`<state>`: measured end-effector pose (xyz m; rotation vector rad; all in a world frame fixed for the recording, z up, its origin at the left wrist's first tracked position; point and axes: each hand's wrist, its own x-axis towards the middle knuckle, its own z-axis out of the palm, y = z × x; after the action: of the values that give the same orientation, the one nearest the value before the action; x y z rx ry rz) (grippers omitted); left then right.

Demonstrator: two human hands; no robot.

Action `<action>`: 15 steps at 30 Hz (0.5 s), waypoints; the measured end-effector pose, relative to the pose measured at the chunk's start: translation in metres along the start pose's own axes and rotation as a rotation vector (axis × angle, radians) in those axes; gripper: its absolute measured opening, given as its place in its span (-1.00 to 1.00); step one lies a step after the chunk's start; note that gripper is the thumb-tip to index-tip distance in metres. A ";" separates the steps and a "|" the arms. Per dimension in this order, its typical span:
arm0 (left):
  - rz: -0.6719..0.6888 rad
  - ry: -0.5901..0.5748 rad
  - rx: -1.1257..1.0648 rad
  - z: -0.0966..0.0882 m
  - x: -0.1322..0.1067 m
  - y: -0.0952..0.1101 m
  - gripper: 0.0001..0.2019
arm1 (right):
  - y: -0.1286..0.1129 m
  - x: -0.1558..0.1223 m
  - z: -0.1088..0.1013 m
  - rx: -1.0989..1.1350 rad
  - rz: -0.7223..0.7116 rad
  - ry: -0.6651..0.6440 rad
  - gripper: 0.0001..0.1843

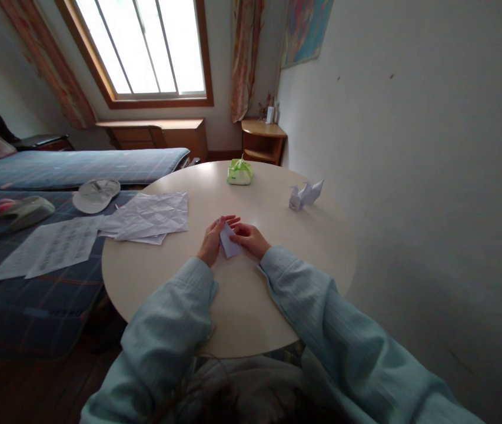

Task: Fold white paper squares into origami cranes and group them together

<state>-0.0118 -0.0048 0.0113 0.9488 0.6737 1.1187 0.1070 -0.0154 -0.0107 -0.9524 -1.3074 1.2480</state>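
well, nearest on my feed are two pale blue sleeves point(175, 330) crossing the near rim of the round table point(242, 318). just past the cuffs, the left hand point(212, 241) and the right hand point(249, 238) meet over the middle of the tabletop. between them sits a small folded paper point(229, 244), tilted, its lower corner down on the table. the left hand's fingers are closed on its left edge and reach over the top; the right hand pinches its right side, fingers together on it. whether the thumbs sit under or behind the paper i cannot tell.

further out to the left, creased sheets point(151, 217) lie spread on the table, overlapping and running out over its left edge. to the right, well apart from the hands, a folded paper figure point(306, 194) stands near the wall side. at the far rim rests a green packet point(239, 172).

beyond the table on the left, printed sheets point(52, 247) and a pale cap point(96, 194) lie on a blue checked bed point(34, 306). farthest back, a wooden nightstand point(263, 140) sits in the corner below a bright window point(145, 47).
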 end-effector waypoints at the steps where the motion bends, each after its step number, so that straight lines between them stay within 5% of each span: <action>1: 0.015 0.001 0.014 0.000 0.000 0.001 -0.62 | -0.001 0.000 0.000 -0.033 -0.028 0.013 -0.72; 8: 0.167 0.109 0.156 -0.007 0.004 -0.001 -0.62 | -0.007 0.002 -0.010 -0.268 -0.104 0.339 -0.72; 15: 0.259 0.167 0.191 -0.009 0.006 -0.003 -0.69 | -0.007 0.000 -0.008 -0.268 -0.099 0.385 -0.72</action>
<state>-0.0157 0.0032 0.0046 1.1373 0.8213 1.3913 0.1160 -0.0147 -0.0042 -1.2324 -1.2119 0.7754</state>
